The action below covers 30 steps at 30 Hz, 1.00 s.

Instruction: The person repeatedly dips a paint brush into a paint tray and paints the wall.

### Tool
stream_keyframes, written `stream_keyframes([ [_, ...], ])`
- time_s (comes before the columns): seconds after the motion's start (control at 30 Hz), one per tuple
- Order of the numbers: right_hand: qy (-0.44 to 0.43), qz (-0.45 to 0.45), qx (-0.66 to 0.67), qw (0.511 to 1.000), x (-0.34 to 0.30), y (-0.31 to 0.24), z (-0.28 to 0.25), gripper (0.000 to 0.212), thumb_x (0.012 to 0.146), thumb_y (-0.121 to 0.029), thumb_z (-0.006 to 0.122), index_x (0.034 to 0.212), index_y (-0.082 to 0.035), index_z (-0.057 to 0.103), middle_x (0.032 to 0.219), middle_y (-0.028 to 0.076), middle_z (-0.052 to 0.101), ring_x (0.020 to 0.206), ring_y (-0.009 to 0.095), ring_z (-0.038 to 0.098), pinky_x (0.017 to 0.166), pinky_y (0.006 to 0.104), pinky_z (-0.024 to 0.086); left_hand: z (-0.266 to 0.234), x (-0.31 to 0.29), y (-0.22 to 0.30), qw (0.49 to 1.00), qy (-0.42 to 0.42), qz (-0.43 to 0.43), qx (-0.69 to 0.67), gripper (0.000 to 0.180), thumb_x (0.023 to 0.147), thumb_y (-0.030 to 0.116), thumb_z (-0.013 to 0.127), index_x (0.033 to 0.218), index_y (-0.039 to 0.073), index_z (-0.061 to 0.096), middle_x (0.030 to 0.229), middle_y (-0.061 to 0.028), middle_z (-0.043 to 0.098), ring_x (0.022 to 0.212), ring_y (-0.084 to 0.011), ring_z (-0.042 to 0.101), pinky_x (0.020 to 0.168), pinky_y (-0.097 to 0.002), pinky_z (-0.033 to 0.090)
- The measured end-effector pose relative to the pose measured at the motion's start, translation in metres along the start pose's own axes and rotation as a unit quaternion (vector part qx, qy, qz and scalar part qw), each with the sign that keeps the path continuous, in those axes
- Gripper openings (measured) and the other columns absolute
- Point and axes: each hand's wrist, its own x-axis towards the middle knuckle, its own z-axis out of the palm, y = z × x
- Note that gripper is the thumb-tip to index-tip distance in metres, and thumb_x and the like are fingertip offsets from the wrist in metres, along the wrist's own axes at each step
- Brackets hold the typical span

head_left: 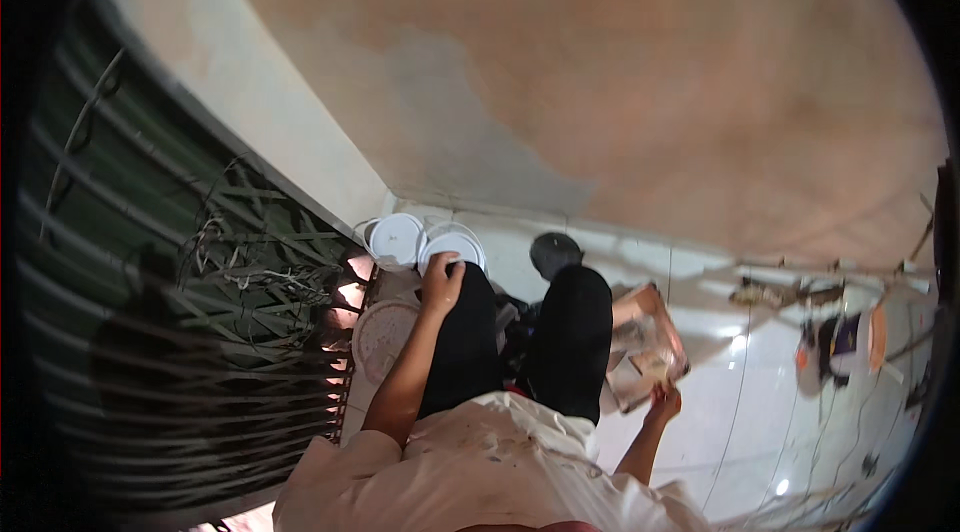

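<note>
My left hand (440, 282) is at my left knee, its fingers bent in around a small whitish thing too unclear to name. Just beyond it stand two white lidded buckets (397, 240), the second partly hidden by the hand and knee. On my right, a shallow pinkish-tan tray (667, 317) lies on the floor beside my right knee. My right hand (665, 399) is at the tray's near right corner, with its fingers closed. A pale flat piece (650, 365) shows inside the tray next to the fingertips. Whether the fingers grip it is hard to see.
Ahead rises a wall (640, 82) with patchy beige and grey areas. A folding metal gate (200, 332) hung with strips runs along my left. A round speckled container (383, 340) sits by my left forearm; a dark round object (553, 254) lies ahead. Assorted items (845, 344) and cables lie right.
</note>
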Motion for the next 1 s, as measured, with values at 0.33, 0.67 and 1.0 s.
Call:
stream_keyframes([
  [0.33,-0.307,-0.252,-0.103,0.912,-0.044,-0.172,0.243,0.022,0.09,-0.019,0.064,0.101,0.0,0.063,0.088,0.008,0.067,0.074,0.014,0.063,0.068,0.027,0.052,0.003,-0.003,-0.007,0.999,0.037,-0.033,-0.016,0.024,0.084,0.02,0.064,0.102,0.006,0.059,0.107,-0.0135,0.059,0.104,-0.0329,0.057,0.087,-0.0457,0.046],
  [0.67,-0.539,-0.588,-0.189,0.573,-0.277,-0.211,0.564,0.02,0.086,-0.001,0.063,0.106,0.0,0.063,0.087,0.01,0.062,0.078,0.019,0.064,0.068,0.0296,0.051,-0.003,-0.004,0.0,0.991,0.11,-0.016,-0.073,0.02,0.084,0.017,0.063,0.099,0.005,0.059,0.1,-0.0151,0.06,0.096,-0.0354,0.058,0.081,-0.0463,0.046],
  [1.0,-0.551,-0.723,-0.27,0.318,-0.332,-0.236,0.697,0.014,0.08,-0.011,0.064,0.093,-0.007,0.061,0.087,0.011,0.059,0.08,0.033,0.06,0.069,0.0425,0.049,0.005,-0.002,-0.01,0.99,0.098,-0.04,-0.096,0.02,0.084,0.019,0.062,0.099,0.006,0.06,0.099,-0.0139,0.061,0.097,-0.0343,0.059,0.083,-0.0456,0.047],
])
